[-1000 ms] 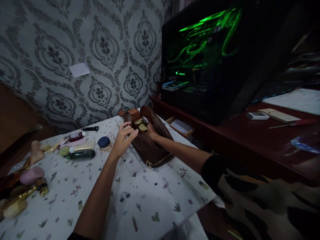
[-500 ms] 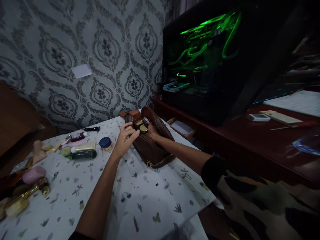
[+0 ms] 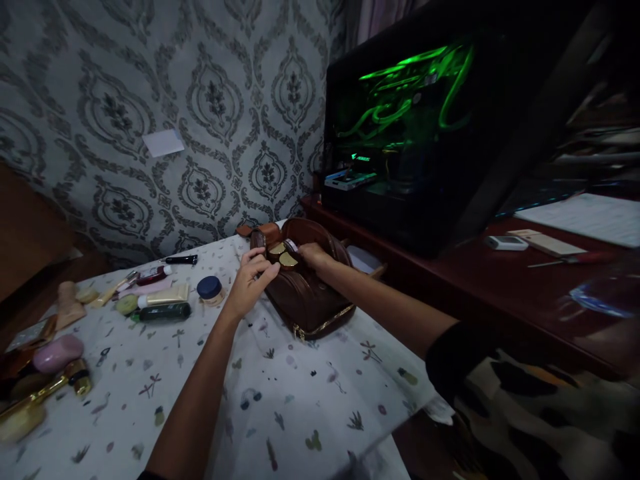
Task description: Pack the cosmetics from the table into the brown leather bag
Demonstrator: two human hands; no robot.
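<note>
A brown quilted leather bag [image 3: 306,301] with a gold zip lies open on the patterned tablecloth [image 3: 280,407]. Gold-lidded jars [image 3: 283,254] show inside its mouth. My left hand [image 3: 249,279] curls its fingers over the bag's near rim and holds it. My right hand [image 3: 313,254] rests at the bag's opening, fingers bent around the jars inside; what it grips is partly hidden.
Cosmetics lie to the left: a blue-lidded jar [image 3: 210,288], a dark green bottle [image 3: 163,311], a cream tube [image 3: 164,295], a pink compact [image 3: 57,353], gold bottles [image 3: 45,390]. A lit green computer case [image 3: 415,127] stands on a dark red desk [image 3: 500,293] at right.
My right hand has lifted from deep inside the bag to its top rim. The left hand stays on the near rim. The view shifted slightly.
</note>
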